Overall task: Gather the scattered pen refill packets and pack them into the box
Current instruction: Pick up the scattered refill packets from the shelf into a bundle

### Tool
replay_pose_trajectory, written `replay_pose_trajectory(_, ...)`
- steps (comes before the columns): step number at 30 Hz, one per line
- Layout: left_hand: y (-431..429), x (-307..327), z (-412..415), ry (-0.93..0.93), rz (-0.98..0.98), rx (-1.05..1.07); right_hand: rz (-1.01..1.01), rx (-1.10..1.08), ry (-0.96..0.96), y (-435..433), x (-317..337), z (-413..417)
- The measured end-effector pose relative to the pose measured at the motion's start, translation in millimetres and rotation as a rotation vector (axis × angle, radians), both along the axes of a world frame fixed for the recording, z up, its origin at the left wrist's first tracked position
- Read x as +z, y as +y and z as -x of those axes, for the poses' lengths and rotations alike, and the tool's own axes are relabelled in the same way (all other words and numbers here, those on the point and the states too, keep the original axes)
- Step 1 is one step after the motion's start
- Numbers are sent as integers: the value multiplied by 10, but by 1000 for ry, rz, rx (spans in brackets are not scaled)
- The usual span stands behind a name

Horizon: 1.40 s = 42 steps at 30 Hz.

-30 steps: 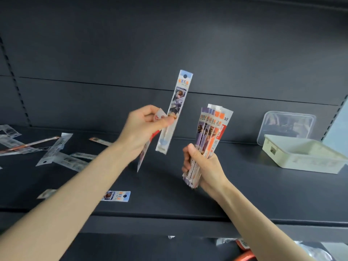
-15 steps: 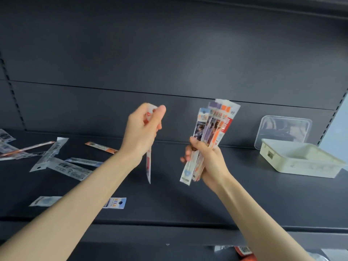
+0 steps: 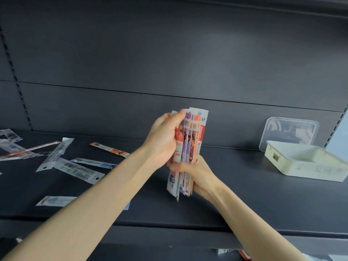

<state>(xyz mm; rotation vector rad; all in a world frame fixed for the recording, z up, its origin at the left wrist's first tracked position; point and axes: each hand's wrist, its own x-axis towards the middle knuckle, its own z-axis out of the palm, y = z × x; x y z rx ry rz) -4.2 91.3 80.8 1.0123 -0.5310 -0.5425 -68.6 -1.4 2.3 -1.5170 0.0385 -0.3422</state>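
Left hand (image 3: 165, 142), right hand (image 3: 198, 173): both clasped round packet bundle (image 3: 190, 140); advise squaring edges flush before loading box (image 3: 305, 162).

Cream plastic box (image 3: 320, 172) stands on dark metal shelf (image 3: 244, 185); clear plastic lid (image 3: 290, 129) propped behind it. Scattered refill packets (image 3: 78, 169) lie well left; packet bundle (image 3: 188, 140) between.

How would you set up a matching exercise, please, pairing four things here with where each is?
Things:
1 bundle of packets
2 white box
3 clear lid
4 orange packet

Places:
A leaning on the back panel
B flat on the shelf, left of centre
C gripped by left hand and right hand
D open, at the shelf's right

Pairs: 1-C, 2-D, 3-A, 4-B
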Motion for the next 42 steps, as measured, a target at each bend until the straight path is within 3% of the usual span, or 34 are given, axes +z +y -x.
replay_pose_trajectory(3,73,-50,-123,-181,-57,-66,-60,57,-8,-20,43,13)
replay_pose_trajectory(7,140,-76,-266,-395,-191,-397,-19,206,9,-32,126,0)
replay_pose_trajectory(10,103,-99,-241,-531,-316,-319,58,290,59,-9,119,-8)
replay_pose_trajectory(14,56,-212,-187,-570,-301,-105,198,25,80,74,43,33)
replay_pose_trajectory(18,61,-165,-134,-529,-133,-42,244,-128,2,106,106,11)
replay_pose_trajectory(31,126,-283,-284,-625,-391,-102,228,-121,134,190,14,-132)
replay_pose_trajectory(38,408,-147,-503,-607,-400,-151,76,-24,46,320,135,-373)
replay_pose_trajectory(42,851,-178,-990,-668,-449,-91,126,-26,22,450,168,-592)
